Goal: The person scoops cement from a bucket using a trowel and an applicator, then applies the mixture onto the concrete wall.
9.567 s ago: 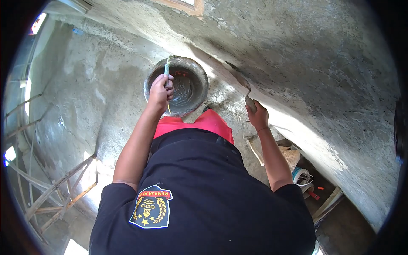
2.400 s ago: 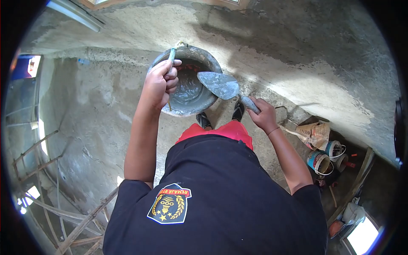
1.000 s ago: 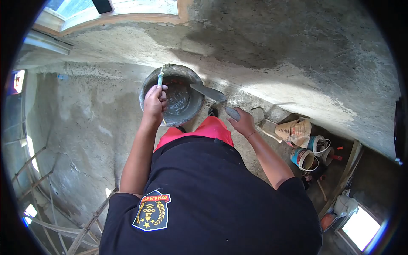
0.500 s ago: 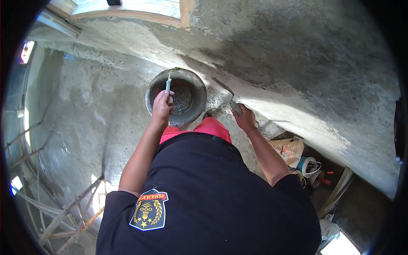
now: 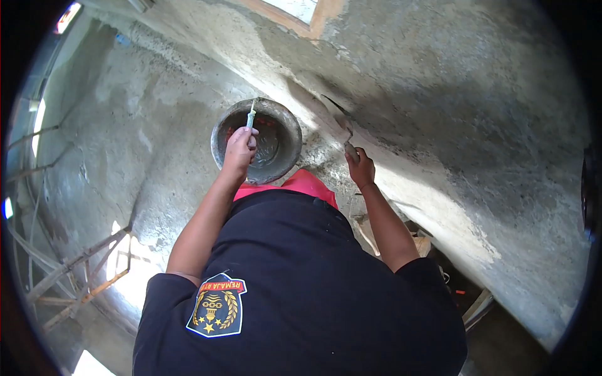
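My left hand is closed around the pale green grip of a bucket's thin handle. Below it is the round, grey-crusted bucket, with wet grey residue and some reddish patches inside. My right hand grips the handle of a trowel. Its narrow dark blade is seen nearly edge-on in front of the wall, casting a shadow there. Whether the blade touches the wall I cannot tell.
A wooden window frame is set in the wall above. Bamboo poles stand at the lower left on the rough concrete floor. Partly hidden items, including a cement-coloured bag, lie behind my right arm.
My view has turned and shifted toward the wall, so the window sits farther right and higher. The trowel has tilted, its blade now higher against the wall. The bucket stays with my left hand.
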{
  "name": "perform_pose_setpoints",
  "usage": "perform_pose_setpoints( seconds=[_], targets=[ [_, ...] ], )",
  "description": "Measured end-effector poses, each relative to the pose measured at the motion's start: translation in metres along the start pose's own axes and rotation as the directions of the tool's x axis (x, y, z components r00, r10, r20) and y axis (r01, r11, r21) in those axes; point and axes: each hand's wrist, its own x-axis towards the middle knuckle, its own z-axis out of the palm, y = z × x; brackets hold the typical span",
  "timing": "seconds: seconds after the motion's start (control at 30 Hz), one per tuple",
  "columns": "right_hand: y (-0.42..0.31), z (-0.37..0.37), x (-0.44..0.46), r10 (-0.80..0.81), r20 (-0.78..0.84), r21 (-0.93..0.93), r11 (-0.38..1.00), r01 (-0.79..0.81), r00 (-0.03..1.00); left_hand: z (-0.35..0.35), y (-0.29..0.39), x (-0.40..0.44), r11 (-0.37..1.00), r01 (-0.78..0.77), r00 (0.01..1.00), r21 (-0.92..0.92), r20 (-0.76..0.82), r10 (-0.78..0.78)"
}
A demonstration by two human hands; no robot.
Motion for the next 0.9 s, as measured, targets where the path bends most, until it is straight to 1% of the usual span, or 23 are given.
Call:
perform_pose_setpoints(
  seconds=[0.07,0.1,0.2,0.33,0.4,0.43,0.5,0.57,0.63,0.7,0.77,0.87,0.9],
  targets=[
    [0.003,0.002,0.006,0.03,-0.05,0.004,1.0,-0.03,0.998,-0.002,0.002,-0.001,1.0,-0.006,1.0,0.003,-0.013,0.006],
    [0.002,0.002,0.011,0.018,-0.042,0.002,1.0,-0.018,0.999,-0.004,0.003,-0.001,1.0,-0.011,1.0,0.014,-0.014,0.012],
    [0.002,0.001,0.016,0.072,-0.07,0.023,0.997,-0.07,0.995,-0.007,0.006,0.001,1.0,-0.013,0.999,-0.005,-0.035,0.013],
    [0.004,0.008,0.011,0.08,-0.046,-0.021,0.996,-0.081,0.996,-0.009,0.008,0.003,0.998,-0.02,0.998,-0.056,-0.054,0.017],
    [0.009,0.012,0.004,0.14,0.031,-0.126,0.983,-0.135,0.99,-0.011,0.009,0.002,0.998,-0.025,0.998,-0.055,-0.054,0.022],
    [0.01,0.012,-0.002,0.136,0.028,-0.126,0.983,-0.132,0.99,-0.012,0.011,0.002,0.998,-0.029,0.998,-0.053,-0.052,0.026],
    [0.011,0.007,-0.008,0.037,-0.021,-0.101,0.994,-0.039,0.999,-0.015,0.014,0.005,0.998,-0.033,0.998,-0.062,-0.053,0.029],
    [0.006,0.003,-0.011,0.056,-0.013,-0.105,0.993,-0.057,0.998,-0.017,0.01,0.002,0.997,-0.015,0.998,-0.076,-0.06,0.011],
    [0.001,0.002,-0.006,0.015,-0.065,-0.079,0.997,-0.02,0.998,-0.018,0.013,0.004,0.998,-0.025,0.998,-0.059,-0.06,0.022],
    [-0.004,-0.001,0.002,0.008,-0.05,-0.08,0.997,-0.012,0.999,-0.018,0.012,0.005,0.998,-0.024,0.998,-0.055,-0.064,0.02],
    [-0.01,-0.006,0.007,0.101,-0.073,-0.052,0.993,-0.105,0.992,-0.019,0.011,0.007,0.998,-0.022,0.998,-0.057,-0.054,0.019],
    [0.005,0.001,-0.003,0.114,-0.086,-0.076,0.99,-0.12,0.99,-0.023,0.008,0.008,0.998,-0.03,0.998,-0.054,-0.057,0.027],
    [0.011,0.006,-0.01,0.155,-0.075,-0.092,0.983,-0.162,0.985,-0.025,0.009,0.01,0.997,-0.038,0.998,-0.062,-0.053,0.035]
  ],
)
